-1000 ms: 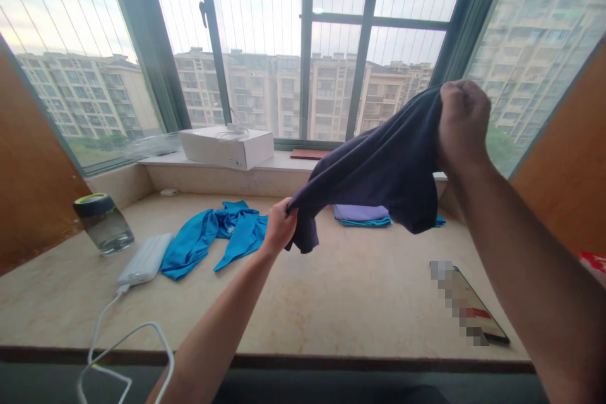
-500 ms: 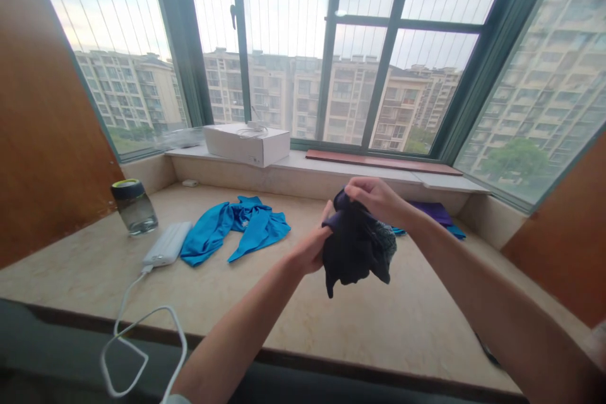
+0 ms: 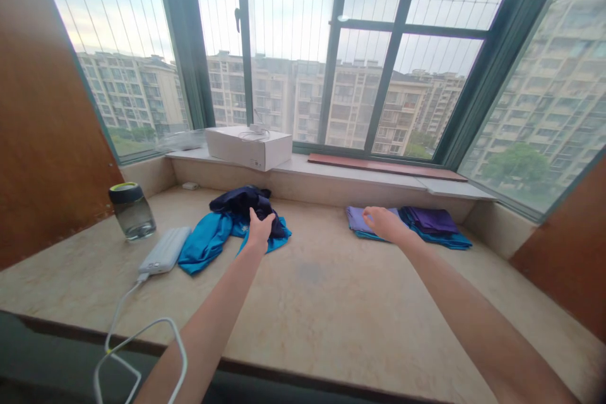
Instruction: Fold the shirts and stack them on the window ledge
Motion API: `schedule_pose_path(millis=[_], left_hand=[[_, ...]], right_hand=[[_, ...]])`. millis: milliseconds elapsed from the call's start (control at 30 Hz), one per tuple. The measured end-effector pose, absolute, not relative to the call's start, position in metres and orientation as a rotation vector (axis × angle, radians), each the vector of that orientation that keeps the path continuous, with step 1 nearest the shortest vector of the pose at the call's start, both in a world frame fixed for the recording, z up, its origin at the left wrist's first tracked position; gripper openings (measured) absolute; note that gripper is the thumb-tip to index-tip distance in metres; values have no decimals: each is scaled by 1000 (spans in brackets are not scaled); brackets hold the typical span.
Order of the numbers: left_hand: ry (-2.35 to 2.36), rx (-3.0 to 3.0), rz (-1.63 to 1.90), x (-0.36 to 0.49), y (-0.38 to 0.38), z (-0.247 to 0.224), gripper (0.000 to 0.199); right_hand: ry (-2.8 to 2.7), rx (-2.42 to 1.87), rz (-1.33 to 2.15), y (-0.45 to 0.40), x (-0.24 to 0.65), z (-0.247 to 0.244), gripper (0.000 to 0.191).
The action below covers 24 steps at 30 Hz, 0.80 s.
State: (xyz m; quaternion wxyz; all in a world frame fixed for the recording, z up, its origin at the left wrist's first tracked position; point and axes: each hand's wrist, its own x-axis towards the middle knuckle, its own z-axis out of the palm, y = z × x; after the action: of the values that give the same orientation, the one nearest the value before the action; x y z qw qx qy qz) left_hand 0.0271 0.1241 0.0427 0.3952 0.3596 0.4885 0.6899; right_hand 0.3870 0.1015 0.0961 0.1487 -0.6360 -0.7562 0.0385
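Note:
A dark navy cloth [image 3: 237, 200] lies crumpled over a blue cloth [image 3: 203, 246] on the left part of the stone counter [image 3: 331, 309]. My left hand [image 3: 260, 227] is at the dark cloth's front right side, thumb and fingers spread apart. My right hand [image 3: 382, 223] is in front of a folded lavender cloth [image 3: 357, 219] that has blue beneath it; its fingertips are brought together, and whether they hold anything is unclear. Just right of it lies a folded dark purple cloth [image 3: 430, 219], also with blue fabric under it.
On the left stand a water bottle [image 3: 132, 211] and a white power bank [image 3: 166, 251] with a looping white cable [image 3: 177, 334]. A white box [image 3: 249, 148] and a reddish board [image 3: 388, 167] rest on the window sill.
The dark cloth, earlier held between both hands, now lies on the blue cloth. My left hand has moved left and opened. My right hand has moved slightly right, down to the folded cloths.

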Motion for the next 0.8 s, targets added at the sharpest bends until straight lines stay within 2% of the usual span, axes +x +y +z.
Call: schedule_pose_path(millis=[67, 133, 233, 367, 433, 500, 667, 733, 800], left_hand=[[1297, 979, 1720, 35, 120, 23, 79], [1329, 1163, 1710, 48, 116, 6, 63], [1368, 1716, 1645, 63, 113, -15, 40], [1257, 2129, 1517, 71, 106, -31, 32], [1200, 2222, 1427, 74, 100, -33, 33], [1169, 2263, 1345, 78, 93, -33, 35], [1148, 2260, 1208, 85, 85, -29, 50], [1140, 2225, 1160, 87, 83, -28, 61], [1095, 2175, 1146, 90, 78, -26, 76]], right_hand=[[-2118, -1929, 108, 115, 392, 69, 35], [-2059, -2010, 93, 126, 393, 44, 42], [-1980, -2074, 62, 139, 388, 16, 49], [-1872, -2080, 43, 150, 380, -5, 40], [-1807, -2064, 58, 153, 378, -9, 32], [-1734, -2022, 87, 153, 377, -9, 32], [-1619, -1701, 191, 138, 372, 3, 55], [-1591, -1572, 246, 123, 363, 9, 66], [-1507, -1393, 445, 106, 348, 12, 68]])
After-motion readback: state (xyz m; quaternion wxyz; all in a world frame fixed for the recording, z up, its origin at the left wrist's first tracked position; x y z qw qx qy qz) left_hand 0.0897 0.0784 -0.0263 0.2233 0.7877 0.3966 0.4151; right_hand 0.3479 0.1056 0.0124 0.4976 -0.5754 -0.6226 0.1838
